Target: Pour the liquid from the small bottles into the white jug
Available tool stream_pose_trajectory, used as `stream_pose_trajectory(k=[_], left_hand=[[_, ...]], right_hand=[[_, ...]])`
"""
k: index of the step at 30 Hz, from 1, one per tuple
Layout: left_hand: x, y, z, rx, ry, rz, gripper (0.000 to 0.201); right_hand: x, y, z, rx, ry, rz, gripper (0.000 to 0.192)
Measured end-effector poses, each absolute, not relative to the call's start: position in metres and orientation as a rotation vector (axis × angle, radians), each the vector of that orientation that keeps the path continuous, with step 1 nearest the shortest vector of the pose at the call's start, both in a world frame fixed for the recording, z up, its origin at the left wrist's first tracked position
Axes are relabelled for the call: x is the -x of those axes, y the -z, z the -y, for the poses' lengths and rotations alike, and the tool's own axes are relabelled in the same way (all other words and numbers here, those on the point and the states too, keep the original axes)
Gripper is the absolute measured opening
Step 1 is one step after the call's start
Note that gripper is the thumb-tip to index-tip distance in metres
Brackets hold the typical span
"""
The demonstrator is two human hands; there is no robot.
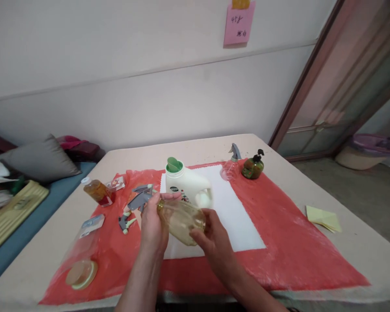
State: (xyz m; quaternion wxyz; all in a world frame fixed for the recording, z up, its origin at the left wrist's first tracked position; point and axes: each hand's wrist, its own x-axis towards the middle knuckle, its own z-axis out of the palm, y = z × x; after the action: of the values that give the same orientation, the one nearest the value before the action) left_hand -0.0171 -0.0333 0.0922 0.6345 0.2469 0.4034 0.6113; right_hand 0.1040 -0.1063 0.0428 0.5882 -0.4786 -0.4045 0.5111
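Both hands (pixel 156 225) (pixel 214 240) cradle smooth, rounded, translucent yellowish bottle (pixel 182 219).

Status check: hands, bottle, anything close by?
Left hand and right hand both gripping clear yellowish bottle, held tilted above white sheet. White jug just behind.

A pale wall (pixel 117 65) fills the far side, with a pink note (pixel 238 24) stuck at one o'clock. A glass door in a brown frame (pixel 341 82) leans at three o'clock above grey floor (pixel 370 199). A grey cushion (pixel 40 160) lies at nine o'clock.
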Motion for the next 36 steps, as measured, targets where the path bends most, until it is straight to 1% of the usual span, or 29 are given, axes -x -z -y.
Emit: stream_pose_trajectory(k=[3, 7, 9, 12, 14, 15, 17, 20, 21, 23, 27, 32, 34, 36], left_hand=[[0.018, -0.091, 0.032, -0.548, -1.397, -0.894, 0.03], [0.017, -0.092, 0.032, -0.549, -1.37, -0.88, 0.032], [0.016, -0.092, 0.032, -0.542, -1.377, -0.894, 0.034], [0.014, -0.092, 0.033, -0.532, -1.397, -0.902, 0.038], [0.015, -0.092, 0.034, -0.543, -1.387, -0.882, 0.039], [0.015, -0.092, 0.034, -0.553, -1.374, -0.869, 0.038], [0.017, -0.092, 0.034, -0.58, -1.353, -0.852, 0.034], [0.02, -0.091, 0.033, -0.625, -1.341, -0.845, 0.028], [0.021, -0.09, 0.033, -0.641, -1.332, -0.845, 0.026], [0.022, -0.089, 0.034, -0.664, -1.309, -0.853, 0.025], [0.021, -0.088, 0.037, -0.702, -1.308, -0.899, 0.023], [0.038, -0.094, 0.032, -0.798, -1.271, -0.955, 0.021], [0.056, -0.093, 0.023, -0.861, -1.324, -1.076, 0.024], [0.074, -0.088, 0.012, -0.883, -1.472, -1.288, 0.03]], right_hand=[[-0.106, -0.034, 0.108, 1.194, -0.82, 1.145, 0.075], [-0.104, -0.022, 0.108, 1.133, -0.329, 1.378, 0.083], [-0.101, -0.02, 0.108, 1.118, -0.216, 1.404, 0.084], [-0.097, -0.022, 0.11, 1.119, -0.191, 1.387, 0.082], [-0.097, -0.028, 0.111, 1.127, -0.257, 1.34, 0.078], [-0.097, -0.031, 0.111, 1.144, -0.351, 1.296, 0.077], [-0.1, -0.036, 0.109, 1.17, -0.698, 1.147, 0.069], [-0.105, -0.043, 0.105, 1.051, -1.347, 0.85, 0.052], [-0.107, -0.044, 0.104, 0.976, -1.507, 0.761, 0.049], [-0.108, -0.045, 0.104, 0.841, -1.711, 0.638, 0.048], [-0.107, -0.047, 0.108, 0.722, -1.833, 0.542, 0.045], [-0.101, -0.047, 0.11, 0.741, -1.948, 0.511, 0.053], [-0.105, -0.045, 0.106, 0.893, -1.864, 0.551, 0.057], [-0.114, -0.043, 0.098, 1.084, -1.631, 0.59, 0.057]])
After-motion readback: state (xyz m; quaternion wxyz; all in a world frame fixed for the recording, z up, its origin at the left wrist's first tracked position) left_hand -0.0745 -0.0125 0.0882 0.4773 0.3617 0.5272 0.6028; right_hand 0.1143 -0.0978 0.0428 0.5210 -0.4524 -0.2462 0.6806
